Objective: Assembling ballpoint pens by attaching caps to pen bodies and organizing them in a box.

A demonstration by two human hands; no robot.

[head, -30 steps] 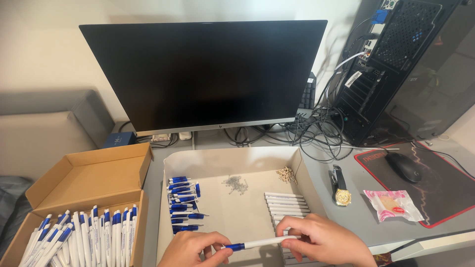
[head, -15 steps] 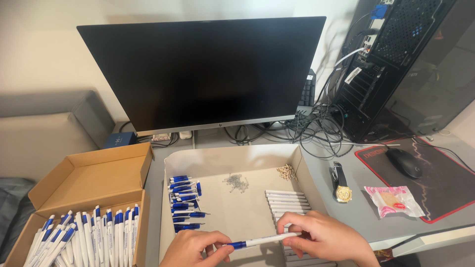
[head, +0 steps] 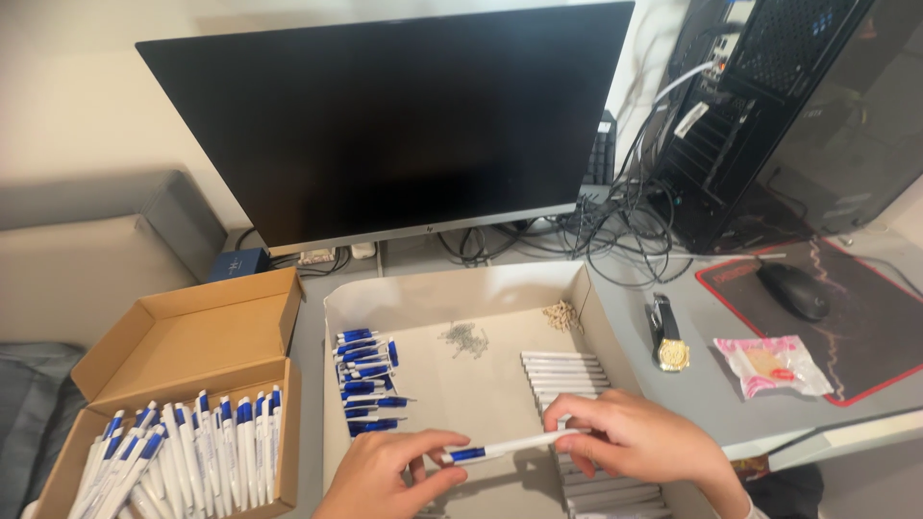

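The left hand (head: 394,476) and right hand (head: 639,442) are bare, with no gloves, rings or watch showing; no sleeve reaches either visible wrist.

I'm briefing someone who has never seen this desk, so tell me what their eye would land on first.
First, the two hands at the bottom centre: the left hand and right hand hold a white and blue pen between them over a shallow tray. Inside it, blue pen parts lie left and white barrels right. The big dark monitor looms behind, and a cardboard box of finished pens sits at lower left.
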